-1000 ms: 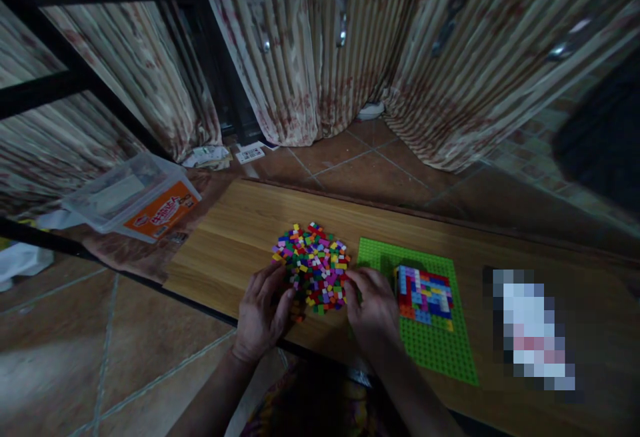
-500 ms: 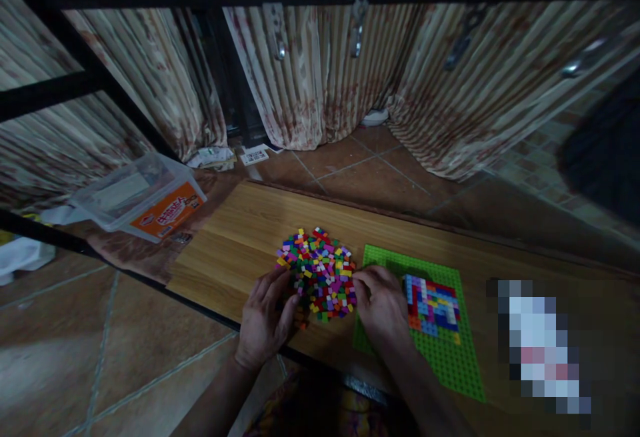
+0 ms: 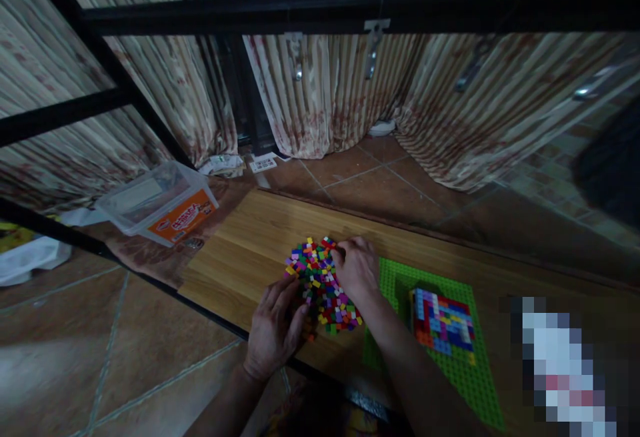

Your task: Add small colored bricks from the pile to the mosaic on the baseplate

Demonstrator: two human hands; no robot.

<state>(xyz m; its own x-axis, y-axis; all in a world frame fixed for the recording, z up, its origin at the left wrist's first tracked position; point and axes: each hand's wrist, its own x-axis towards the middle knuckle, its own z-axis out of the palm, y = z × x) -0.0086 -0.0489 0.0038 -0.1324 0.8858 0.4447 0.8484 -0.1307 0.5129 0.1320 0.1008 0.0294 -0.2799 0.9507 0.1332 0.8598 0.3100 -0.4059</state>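
A heap of small multicoloured toy bricks (image 3: pixel 316 283) lies on the wooden board. My left hand (image 3: pixel 275 322) rests at the heap's near left edge, its fingers loosely curved and the thumb apart from them. At the far right side of the heap is my right hand (image 3: pixel 359 269), fingers drawn together in a pinch close to a red brick (image 3: pixel 328 242). Whatever is between those fingertips is hidden. Right of the heap lies a green studded baseplate (image 3: pixel 483 377), partly covered by my right forearm. On it stands a multicoloured block of joined bricks (image 3: pixel 444 322).
The wooden board (image 3: pixel 230 250) has a dark front edge. A clear plastic box (image 3: pixel 155 203) with an orange label stands beyond its left end. Black metal bars (image 3: pixel 330 13) with hanging hooks cross in front of striped curtains (image 3: pixel 305 103). A pixelated patch covers the lower right.
My right hand has moved from the heap's right side to its far right edge. My left hand stays beside the heap. The whole view has shifted slightly, with things appearing lower and further right.
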